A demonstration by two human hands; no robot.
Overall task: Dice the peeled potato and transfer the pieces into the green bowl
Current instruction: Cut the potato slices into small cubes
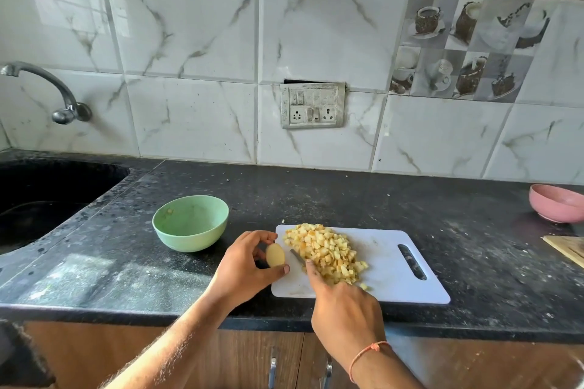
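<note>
- Your left hand pinches a small pale-yellow peeled potato end piece between thumb below and curled fingers above, its cut face turned toward you, just off the left edge of the board.
- Your right hand is wrapped round the handle of a small knife; the handle itself is hidden under the hand, the index finger lies stretched along the top, and only a short grey length of blade shows, its tip pointing toward the potato piece.
- The blade lies against the near-left side of a heap of small yellow potato dice.
- That heap sits on the left half of a white rectangular plastic chopping board with a slot handle at its right end.
- A thin orange thread bracelet circles your right wrist.
- The pale green round bowl stands on the black speckled stone counter, left of the board and apart from it, holding only a few scraps.
- A pink bowl sits at the far right.
</note>
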